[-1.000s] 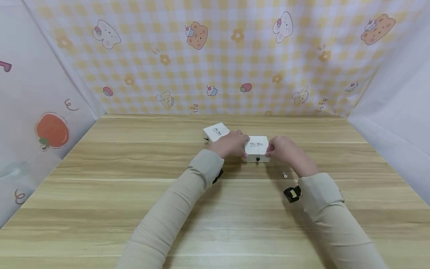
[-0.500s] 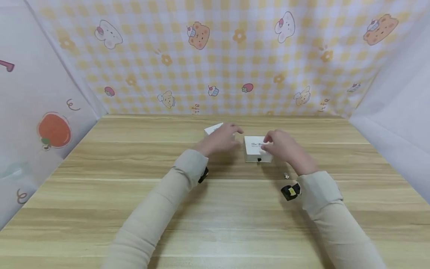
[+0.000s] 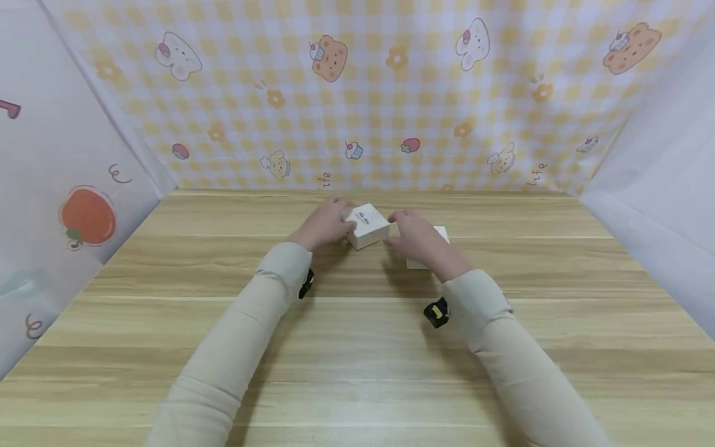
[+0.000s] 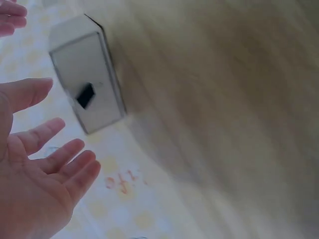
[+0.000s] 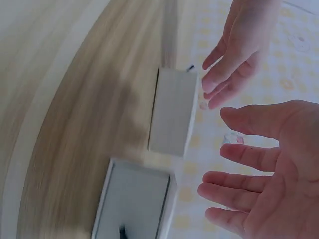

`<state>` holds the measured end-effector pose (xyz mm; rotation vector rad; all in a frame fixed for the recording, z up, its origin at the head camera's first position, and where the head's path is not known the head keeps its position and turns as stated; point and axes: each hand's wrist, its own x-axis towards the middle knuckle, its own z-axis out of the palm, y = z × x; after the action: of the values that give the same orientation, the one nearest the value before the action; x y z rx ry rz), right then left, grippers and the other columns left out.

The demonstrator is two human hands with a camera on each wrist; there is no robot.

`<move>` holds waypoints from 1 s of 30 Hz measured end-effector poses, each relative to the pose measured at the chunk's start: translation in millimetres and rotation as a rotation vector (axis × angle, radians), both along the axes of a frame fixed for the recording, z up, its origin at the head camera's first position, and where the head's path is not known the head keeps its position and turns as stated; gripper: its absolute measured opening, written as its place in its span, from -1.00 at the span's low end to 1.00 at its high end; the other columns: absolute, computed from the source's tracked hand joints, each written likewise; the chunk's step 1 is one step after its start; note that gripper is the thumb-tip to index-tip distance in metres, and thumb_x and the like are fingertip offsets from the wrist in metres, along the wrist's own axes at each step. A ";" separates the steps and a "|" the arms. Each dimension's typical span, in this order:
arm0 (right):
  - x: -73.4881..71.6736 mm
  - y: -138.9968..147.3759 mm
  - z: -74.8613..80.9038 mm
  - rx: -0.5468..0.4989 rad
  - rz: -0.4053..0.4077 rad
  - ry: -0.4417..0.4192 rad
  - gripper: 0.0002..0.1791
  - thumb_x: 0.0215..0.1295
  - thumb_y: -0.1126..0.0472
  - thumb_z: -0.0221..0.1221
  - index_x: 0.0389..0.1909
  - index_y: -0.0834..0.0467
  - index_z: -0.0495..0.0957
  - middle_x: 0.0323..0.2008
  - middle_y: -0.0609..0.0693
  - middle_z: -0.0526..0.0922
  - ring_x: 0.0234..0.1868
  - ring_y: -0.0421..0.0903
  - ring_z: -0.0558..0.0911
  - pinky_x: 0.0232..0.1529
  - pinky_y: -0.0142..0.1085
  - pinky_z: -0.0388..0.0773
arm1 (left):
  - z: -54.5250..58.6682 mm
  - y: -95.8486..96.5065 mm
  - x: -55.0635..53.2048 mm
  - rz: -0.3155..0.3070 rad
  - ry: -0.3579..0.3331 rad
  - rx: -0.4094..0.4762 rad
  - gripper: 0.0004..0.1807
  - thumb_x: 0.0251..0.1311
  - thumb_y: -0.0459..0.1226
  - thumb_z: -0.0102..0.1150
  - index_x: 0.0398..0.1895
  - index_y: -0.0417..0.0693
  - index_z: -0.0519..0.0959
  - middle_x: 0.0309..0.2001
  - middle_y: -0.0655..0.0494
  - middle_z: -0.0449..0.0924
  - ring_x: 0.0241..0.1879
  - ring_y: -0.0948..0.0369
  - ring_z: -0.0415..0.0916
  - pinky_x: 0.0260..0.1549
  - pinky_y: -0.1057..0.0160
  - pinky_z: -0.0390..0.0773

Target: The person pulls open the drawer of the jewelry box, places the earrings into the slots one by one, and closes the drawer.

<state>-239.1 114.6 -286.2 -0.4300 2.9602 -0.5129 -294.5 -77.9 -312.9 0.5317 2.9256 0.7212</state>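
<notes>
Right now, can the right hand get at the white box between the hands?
Probably yes: the right hand is open right beside the white box. Nothing shows between them, and the left hand is at the opposite side.

Left box (image 3: 371, 227): white, squarish, closed. Sits on the counter (image 3: 357, 372) between my left hand (image 3: 326, 222) and right hand (image 3: 420, 239), turned at an angle. Dark lettering on top, black tab (image 4: 85, 95) on the side facing my left hand. Right box (image 5: 137, 196): also white and closed, just beside it, set a little nearer me, squarer on. My right hand hides most of it from above; its front bears a black tab too.
</notes>
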 end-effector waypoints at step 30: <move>-9.0 -28.2 -12.0 0.094 0.102 -0.003 -0.58 0.34 0.17 0.01 0.13 0.30 0.45 0.09 0.24 0.48 0.06 0.06 0.49 0.10 -0.12 0.43 | -7.9 -6.3 -1.7 -0.032 -0.140 0.068 -0.49 0.33 -0.20 -0.02 0.29 -0.24 0.26 0.11 -0.14 0.46 -0.05 0.09 0.42 0.04 0.14 0.40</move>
<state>-248.1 86.4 -298.3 -0.5662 2.9257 -0.3616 -296.2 -84.2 -320.8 0.5115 2.7661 0.8217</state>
